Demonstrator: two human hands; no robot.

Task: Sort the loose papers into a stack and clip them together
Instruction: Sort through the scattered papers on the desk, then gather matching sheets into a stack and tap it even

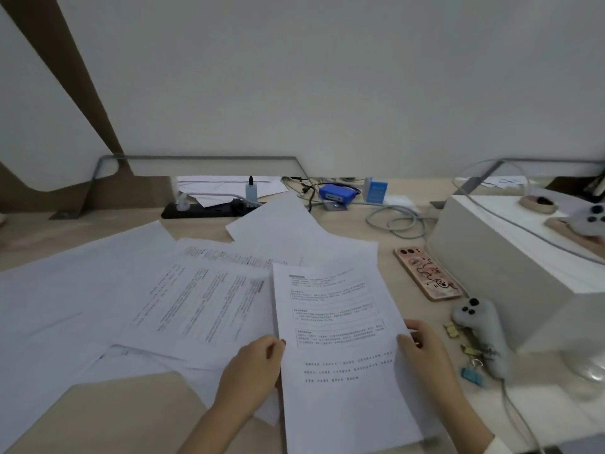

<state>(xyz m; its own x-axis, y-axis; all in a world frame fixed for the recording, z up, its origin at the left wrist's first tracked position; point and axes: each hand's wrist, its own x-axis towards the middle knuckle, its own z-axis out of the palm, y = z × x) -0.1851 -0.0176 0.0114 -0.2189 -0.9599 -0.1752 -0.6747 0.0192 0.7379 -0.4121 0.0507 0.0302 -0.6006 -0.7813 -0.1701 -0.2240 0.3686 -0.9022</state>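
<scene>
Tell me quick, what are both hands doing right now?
Left hand: holds the left edge of the white printed paper sheet.
Right hand: holds the same sheet's right edge.

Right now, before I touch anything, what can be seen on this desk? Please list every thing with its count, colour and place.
printed sheet: one, white, front centre, held at both side edges
loose papers: several, overlapping, white, spread left and centre
binder clips: one blue, a few yellow, right of the sheet
phone: one, pink patterned case, right
controller: one, grey, beside the clips
box: one, white, far right
power strip: one, black, back
left hand: holds the sheet's left edge
right hand: holds the sheet's right edge
</scene>
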